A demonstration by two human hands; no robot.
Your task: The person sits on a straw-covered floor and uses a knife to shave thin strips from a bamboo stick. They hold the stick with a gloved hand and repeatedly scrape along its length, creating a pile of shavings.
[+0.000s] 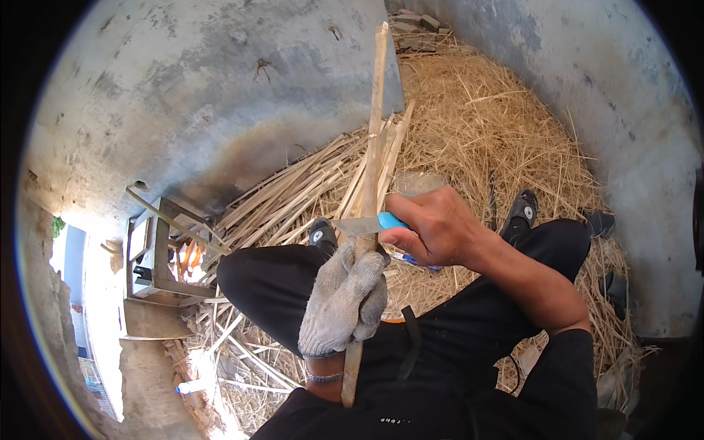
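My left hand (pixel 339 297), in a grey-white knitted glove, is wrapped round a long strip of bamboo (pixel 378 88). The strip runs from my lap up and away, nearly upright in the picture. My bare right hand (pixel 433 226) is closed round the blue handle of a knife (pixel 358 226). Its flat metal blade points left and lies across the strip, just above the gloved fingers. Most of the handle is hidden inside my right fist.
A pile of split strips (pixel 293 192) leans beyond my left foot. Straw-like shavings (pixel 484 110) cover the floor ahead and to the right. A wooden frame (pixel 158 253) stands at the left by a bright opening. Concrete walls (pixel 198 81) close in both sides.
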